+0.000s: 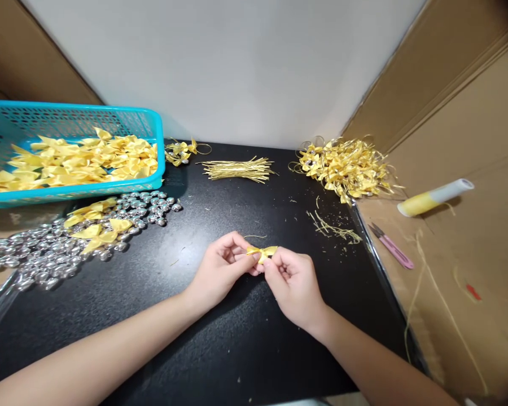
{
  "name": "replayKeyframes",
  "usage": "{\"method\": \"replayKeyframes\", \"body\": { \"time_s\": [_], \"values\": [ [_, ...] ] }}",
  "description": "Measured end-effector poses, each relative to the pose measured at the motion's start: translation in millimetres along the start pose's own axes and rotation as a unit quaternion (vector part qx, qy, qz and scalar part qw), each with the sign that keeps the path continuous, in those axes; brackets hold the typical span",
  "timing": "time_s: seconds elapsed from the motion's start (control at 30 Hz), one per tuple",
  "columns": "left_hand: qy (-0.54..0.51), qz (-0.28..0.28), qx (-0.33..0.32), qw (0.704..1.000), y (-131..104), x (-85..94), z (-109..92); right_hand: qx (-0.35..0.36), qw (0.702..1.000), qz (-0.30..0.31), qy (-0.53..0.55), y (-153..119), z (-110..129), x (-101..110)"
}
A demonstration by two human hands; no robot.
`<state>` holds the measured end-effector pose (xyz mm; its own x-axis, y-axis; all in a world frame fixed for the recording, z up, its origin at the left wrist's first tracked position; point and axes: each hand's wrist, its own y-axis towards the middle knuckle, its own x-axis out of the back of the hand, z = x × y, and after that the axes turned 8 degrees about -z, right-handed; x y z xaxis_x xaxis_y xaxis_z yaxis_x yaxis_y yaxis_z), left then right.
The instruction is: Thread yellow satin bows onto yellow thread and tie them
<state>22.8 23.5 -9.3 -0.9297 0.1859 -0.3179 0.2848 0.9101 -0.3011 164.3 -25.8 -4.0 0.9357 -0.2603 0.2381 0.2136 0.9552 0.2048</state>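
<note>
Both of my hands meet over the middle of the black table (237, 338), pinching one small yellow ribbon bow (262, 254). My left hand (224, 262) grips its left side between thumb and fingers. The right side is pinched by my right hand (294, 279), its other fingers curled in. Part of the bow is hidden behind my fingertips. A thin gold cord end (255, 236) shows just beyond my left fingers. Farther back lies a bundle of cut gold cords (237, 169).
A turquoise basket (160, 146) of yellow bows stands at left, with silver beads (46, 254) before it. Finished-looking bows with cord loops (351, 166) are piled back right. Cord scraps (336, 230), pink thread snips (392, 246) and a yellow-and-white roll (434, 197) lie to the right.
</note>
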Motion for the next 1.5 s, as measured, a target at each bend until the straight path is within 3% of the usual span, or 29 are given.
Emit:
{"method": "replayKeyframes", "body": {
  "time_s": [0.57,1.07,1.27,1.5],
  "values": [
    [0.006,-0.039,-0.002,0.999,-3.0,-2.1,-2.4,0.019,1.000,-0.009,-0.022,-1.3,-2.2,-1.2],
    [-0.012,-0.026,-0.026,0.999,-1.4,-1.3,0.9,0.049,0.998,-0.030,-0.035,-1.4,-2.2,-2.9],
    [-0.009,-0.026,-0.056,0.998,-1.3,-0.7,3.3,0.114,0.988,-0.057,-0.090,-2.9,-3.5,-6.0],
    [0.042,-0.043,-0.134,0.989,-4.6,0.0,7.1,0.213,0.952,-0.107,-0.190,-9.5,-4.9,-11.1]
  ]
}}
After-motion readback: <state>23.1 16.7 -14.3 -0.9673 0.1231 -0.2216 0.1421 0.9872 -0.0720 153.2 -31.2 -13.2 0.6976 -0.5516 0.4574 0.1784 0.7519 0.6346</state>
